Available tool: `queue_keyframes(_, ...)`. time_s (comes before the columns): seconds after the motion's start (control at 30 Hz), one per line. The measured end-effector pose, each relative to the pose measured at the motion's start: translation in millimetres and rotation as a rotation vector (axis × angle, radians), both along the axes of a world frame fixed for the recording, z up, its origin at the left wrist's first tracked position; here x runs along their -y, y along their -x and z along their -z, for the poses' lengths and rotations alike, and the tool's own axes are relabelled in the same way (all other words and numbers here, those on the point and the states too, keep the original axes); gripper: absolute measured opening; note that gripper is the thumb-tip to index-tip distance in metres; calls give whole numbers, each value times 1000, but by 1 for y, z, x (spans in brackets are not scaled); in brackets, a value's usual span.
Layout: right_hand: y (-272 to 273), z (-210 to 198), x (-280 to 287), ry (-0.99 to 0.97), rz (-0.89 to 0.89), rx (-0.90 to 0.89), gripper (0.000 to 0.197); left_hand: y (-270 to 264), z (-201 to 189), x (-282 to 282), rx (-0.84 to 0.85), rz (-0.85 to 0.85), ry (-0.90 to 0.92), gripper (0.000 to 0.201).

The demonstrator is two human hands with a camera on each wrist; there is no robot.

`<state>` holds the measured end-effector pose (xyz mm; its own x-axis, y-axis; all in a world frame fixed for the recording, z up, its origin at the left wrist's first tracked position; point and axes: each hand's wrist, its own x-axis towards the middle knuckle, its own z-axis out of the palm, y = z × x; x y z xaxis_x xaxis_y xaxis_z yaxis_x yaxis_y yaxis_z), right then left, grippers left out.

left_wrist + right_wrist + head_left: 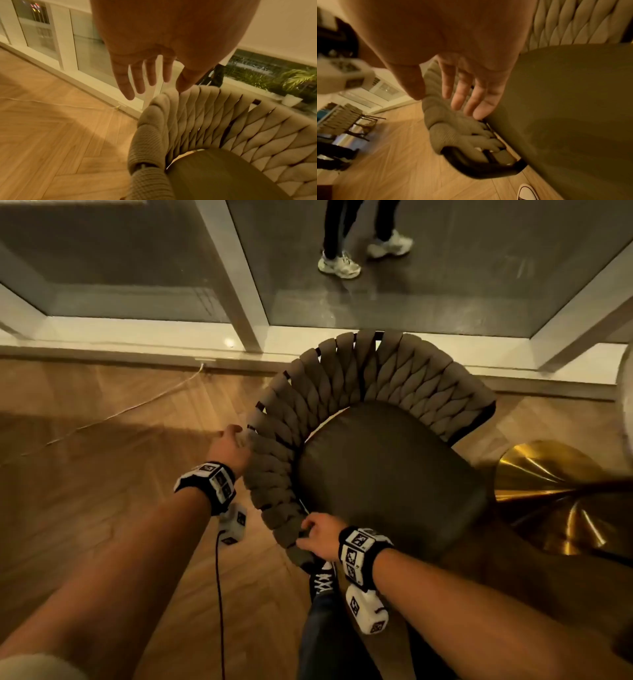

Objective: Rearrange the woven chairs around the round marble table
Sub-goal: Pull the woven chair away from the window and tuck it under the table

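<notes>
A woven chair (pixel 376 371) with a curved grey braided back and a dark seat cushion (pixel 387 474) stands in front of me on the wood floor. My left hand (pixel 236 436) is at the left side of the braided rim; in the left wrist view the left hand (pixel 150 83) is spread open with straight fingers, its thumb just touching the rim (pixel 205 121). My right hand (pixel 308 534) rests on the near end of the woven arm. In the right wrist view its fingers (pixel 462 97) lie nearly straight over the arm (pixel 443 125). The table's gold base (pixel 548 491) is at the right.
A glass wall with white frames (pixel 236 285) runs just behind the chair; a person in white sneakers (pixel 363 251) stands beyond it. A black cable (pixel 219 594) hangs by my left arm. My shoe (pixel 323 577) is under the chair arm. Another woven chair (pixel 339 117) stands farther off.
</notes>
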<state>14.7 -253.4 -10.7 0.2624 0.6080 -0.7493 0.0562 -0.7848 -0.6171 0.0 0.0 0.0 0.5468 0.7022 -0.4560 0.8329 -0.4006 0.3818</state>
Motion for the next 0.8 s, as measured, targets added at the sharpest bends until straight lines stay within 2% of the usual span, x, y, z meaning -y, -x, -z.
queue_keyframes(0.07,16,16,-25,25,-73,33,52,-1,9,-11,-41,-37,47,58)
queue_keyframes(0.17,39,46,-52,149,-162,146,95,0,29,-18,-115,2,154,58)
queue_keyframes(0.2,45,59,-58,198,-162,195,101,0,33,-18,-128,18,171,58)
queue_keyframes(0.23,50,72,-63,239,-145,221,99,-1,39,-20,-128,20,186,58)
queue_keyframes(0.37,59,96,-67,264,-80,302,65,-7,53,-18,-75,-79,256,53)
queue_keyframes(0.43,62,113,-68,272,-81,287,60,-8,58,-20,-76,-99,258,50)
queue_keyframes(0.57,52,75,-63,279,-60,286,46,-9,56,-16,-67,-110,268,50)
queue_keyframes(0.67,39,58,-39,343,-151,203,53,-6,53,-2,-52,-105,297,50)
queue_keyframes(0.73,30,43,-19,360,-177,217,60,-6,48,16,-31,-107,318,50)
queue_keyframes(0.8,20,30,2,330,-171,205,57,-9,41,37,35,-122,348,35)
